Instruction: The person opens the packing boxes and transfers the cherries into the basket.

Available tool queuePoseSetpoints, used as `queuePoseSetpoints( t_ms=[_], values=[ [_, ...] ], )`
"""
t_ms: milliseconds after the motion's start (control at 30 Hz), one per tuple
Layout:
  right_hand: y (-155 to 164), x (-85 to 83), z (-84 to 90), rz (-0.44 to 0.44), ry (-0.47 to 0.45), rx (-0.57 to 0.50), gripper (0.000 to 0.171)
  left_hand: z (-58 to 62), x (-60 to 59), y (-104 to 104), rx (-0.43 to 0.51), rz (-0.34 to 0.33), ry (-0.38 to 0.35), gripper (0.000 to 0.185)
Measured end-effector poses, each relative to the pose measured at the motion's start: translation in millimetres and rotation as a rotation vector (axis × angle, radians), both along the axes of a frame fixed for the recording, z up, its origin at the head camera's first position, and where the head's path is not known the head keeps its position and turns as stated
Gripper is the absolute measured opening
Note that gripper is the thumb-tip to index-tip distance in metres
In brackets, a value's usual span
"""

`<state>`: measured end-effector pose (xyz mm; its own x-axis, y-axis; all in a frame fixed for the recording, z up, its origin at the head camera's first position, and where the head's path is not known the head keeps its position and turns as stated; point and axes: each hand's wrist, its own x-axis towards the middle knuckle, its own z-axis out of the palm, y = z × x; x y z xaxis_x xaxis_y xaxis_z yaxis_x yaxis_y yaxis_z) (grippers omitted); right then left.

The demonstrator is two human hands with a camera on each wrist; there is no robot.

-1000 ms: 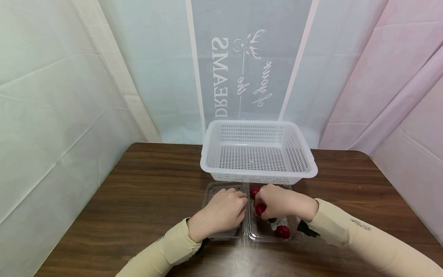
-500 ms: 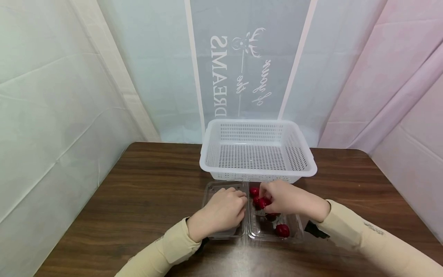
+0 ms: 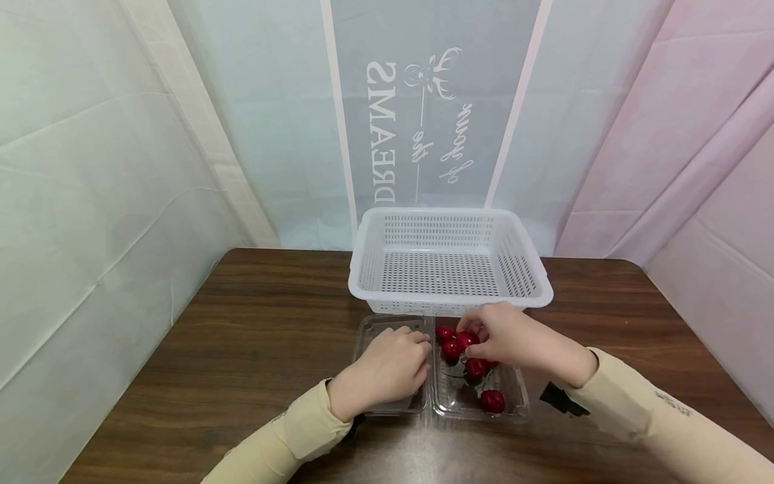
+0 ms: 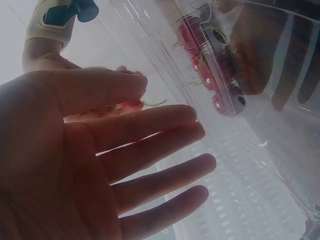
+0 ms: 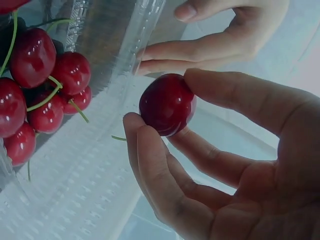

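Right hand (image 3: 514, 337): since its fingertips (image 5: 149, 137) are pinching one cherry (image 5: 168, 105) over the tub's (image 3: 447, 396) right half, I'd go light, it'd probably bruise.
Left hand (image 3: 387, 366): fingers (image 4: 160, 185) straightish, spread a bit, nothing held, over the tub's left half.
Other cherries (image 5: 34, 57): in the tub, mind snaggy stems (image 5: 13, 35).

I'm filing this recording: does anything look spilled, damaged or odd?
White lettering on the grey cloth panel behind looks odd, running sideways and mirrored. The glossy round red cherries show no spill onto the brown wooden table.
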<state>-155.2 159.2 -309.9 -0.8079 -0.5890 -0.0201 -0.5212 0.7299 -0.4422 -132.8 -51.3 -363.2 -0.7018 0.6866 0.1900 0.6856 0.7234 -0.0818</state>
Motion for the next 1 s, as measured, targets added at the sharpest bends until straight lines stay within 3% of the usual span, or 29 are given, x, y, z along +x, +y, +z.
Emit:
queuePoseSetpoints(
  t_ms=[433,1000],
  values=[
    [3.6,-3.2,13.5,-0.101,-0.046,-0.022,0.016,0.8,0.4,0.1,-0.019,0.008,-0.008,0.022],
    [9.7,-22.8,42.7,-0.070,0.037,-0.042,0.016,5.5,5.9,-1.4,-0.068,0.006,-0.038,0.028]
  ],
)
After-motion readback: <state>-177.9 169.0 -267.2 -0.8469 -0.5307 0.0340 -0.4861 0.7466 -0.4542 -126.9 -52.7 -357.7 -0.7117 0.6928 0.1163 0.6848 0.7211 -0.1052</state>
